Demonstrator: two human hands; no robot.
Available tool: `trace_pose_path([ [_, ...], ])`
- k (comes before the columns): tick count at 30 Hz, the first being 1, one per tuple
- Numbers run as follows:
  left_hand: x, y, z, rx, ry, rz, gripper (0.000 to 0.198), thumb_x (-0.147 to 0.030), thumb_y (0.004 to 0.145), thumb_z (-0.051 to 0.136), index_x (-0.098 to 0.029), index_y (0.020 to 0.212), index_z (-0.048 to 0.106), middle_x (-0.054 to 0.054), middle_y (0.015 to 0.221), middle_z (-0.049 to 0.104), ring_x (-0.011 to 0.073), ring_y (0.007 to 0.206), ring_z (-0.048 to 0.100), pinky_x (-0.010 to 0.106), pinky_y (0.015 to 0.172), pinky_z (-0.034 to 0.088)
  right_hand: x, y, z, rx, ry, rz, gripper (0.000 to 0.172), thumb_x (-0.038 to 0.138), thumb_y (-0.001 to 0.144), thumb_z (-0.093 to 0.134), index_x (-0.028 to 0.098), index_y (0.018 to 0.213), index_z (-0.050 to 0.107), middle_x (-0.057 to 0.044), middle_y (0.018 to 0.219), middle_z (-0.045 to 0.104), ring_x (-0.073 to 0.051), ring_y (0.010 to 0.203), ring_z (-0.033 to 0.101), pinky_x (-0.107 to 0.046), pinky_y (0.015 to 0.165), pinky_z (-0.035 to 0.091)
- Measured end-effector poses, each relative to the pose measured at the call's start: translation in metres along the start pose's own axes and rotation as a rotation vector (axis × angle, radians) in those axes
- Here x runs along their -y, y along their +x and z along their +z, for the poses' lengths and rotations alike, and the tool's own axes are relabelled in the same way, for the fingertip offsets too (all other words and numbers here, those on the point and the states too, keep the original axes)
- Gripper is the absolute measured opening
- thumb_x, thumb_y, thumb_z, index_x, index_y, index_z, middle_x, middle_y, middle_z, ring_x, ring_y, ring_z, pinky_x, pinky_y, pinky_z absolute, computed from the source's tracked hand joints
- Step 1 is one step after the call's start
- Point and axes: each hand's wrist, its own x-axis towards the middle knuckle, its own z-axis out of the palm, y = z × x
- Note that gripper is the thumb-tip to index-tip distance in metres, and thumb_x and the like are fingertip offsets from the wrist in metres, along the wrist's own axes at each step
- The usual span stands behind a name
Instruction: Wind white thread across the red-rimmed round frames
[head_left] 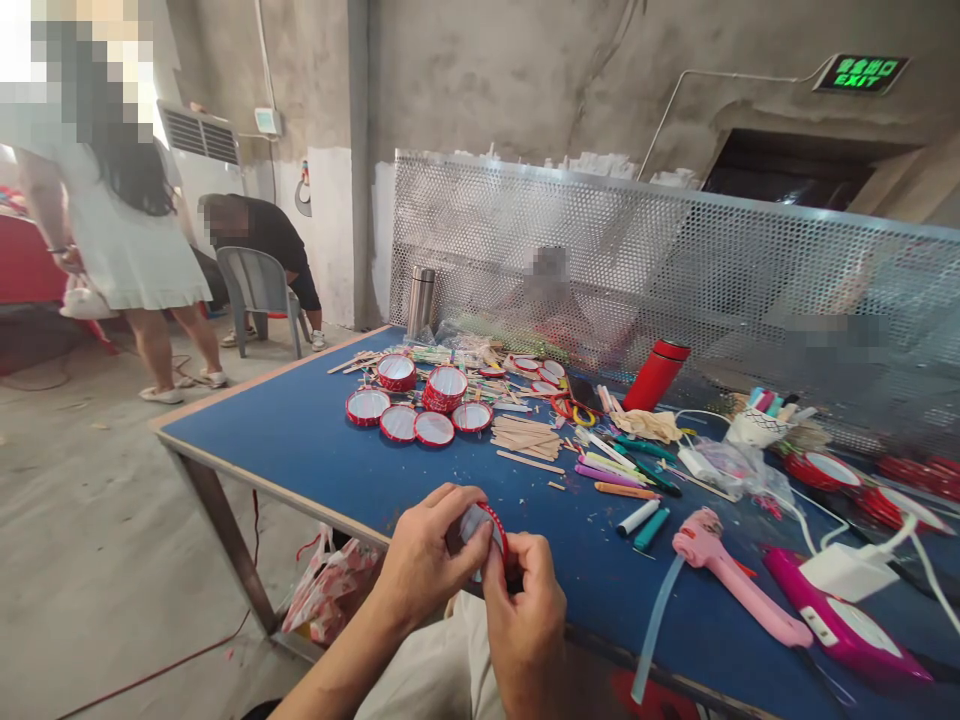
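Over the table's front edge, my left hand (427, 550) and my right hand (525, 600) both grip a small round drum-like piece (474, 520) with a white face and a red rim. My left fingers and thumb close over its face and upper edge. The right thumb and fingers pinch the near right side of the rim, where the fingers hide part of it. Ahead lie several similar red-rimmed round pieces (435, 428), some of them stacked. Beside these is a pile of flat wooden sticks (525, 437).
A pink glue gun (739, 580) with a glue stick lies right, by a magenta power strip (847, 620). Markers (637, 517), a red bottle (656, 375) and a steel flask (421, 302) are on the blue table (277, 420). A perforated metal screen (637, 260) stands behind. Two people are at left.
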Motion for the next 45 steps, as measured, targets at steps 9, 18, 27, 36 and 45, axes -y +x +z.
trace_pose_path([
  [9,0.022,0.000,-0.011,0.200,-0.404,-0.040,0.066,-0.037,0.079,0.064,-0.023,0.136,0.035,0.011,0.123,0.056,0.0174,0.086,0.065,0.027,0.072,0.056,0.004,0.022,-0.007,0.035,0.381,0.446,0.027,0.043,0.077,0.062,0.017,0.074,0.055,0.001,0.059,0.060,-0.012,0.049,0.055,-0.021,0.045,0.046],
  [18,0.014,-0.008,-0.007,0.163,-0.066,0.081,0.077,-0.025,0.071,0.068,-0.023,0.140,0.032,0.011,0.120,0.056,0.0224,0.102,0.059,0.035,0.085,0.052,0.008,0.024,-0.007,-0.010,0.463,0.494,0.029,0.043,0.075,0.065,0.016,0.076,0.056,0.000,0.065,0.062,-0.012,0.057,0.057,-0.023,0.053,0.048],
  [27,0.007,-0.008,-0.003,0.073,-0.001,0.104,0.071,-0.017,0.063,0.062,-0.016,0.131,0.043,0.013,0.116,0.064,0.0236,0.102,0.063,0.033,0.087,0.053,0.007,0.024,-0.010,0.012,0.425,0.491,0.030,0.044,0.075,0.065,0.016,0.076,0.057,0.000,0.065,0.062,-0.013,0.056,0.056,-0.023,0.052,0.047],
  [36,0.010,-0.012,-0.001,0.066,0.046,0.090,0.072,-0.018,0.061,0.060,-0.009,0.131,0.044,0.016,0.120,0.062,0.0251,0.106,0.062,0.034,0.091,0.052,0.006,0.024,-0.010,0.015,0.425,0.517,0.033,0.046,0.071,0.067,0.015,0.073,0.057,0.000,0.060,0.062,-0.012,0.050,0.054,-0.022,0.047,0.046],
  [45,0.011,-0.011,-0.001,0.080,0.018,0.094,0.073,-0.018,0.060,0.061,-0.012,0.131,0.045,0.014,0.118,0.064,0.0234,0.101,0.065,0.031,0.086,0.053,0.002,0.023,-0.009,0.010,0.447,0.519,0.031,0.044,0.072,0.067,0.015,0.074,0.056,0.002,0.057,0.059,-0.011,0.046,0.052,-0.021,0.043,0.043],
])
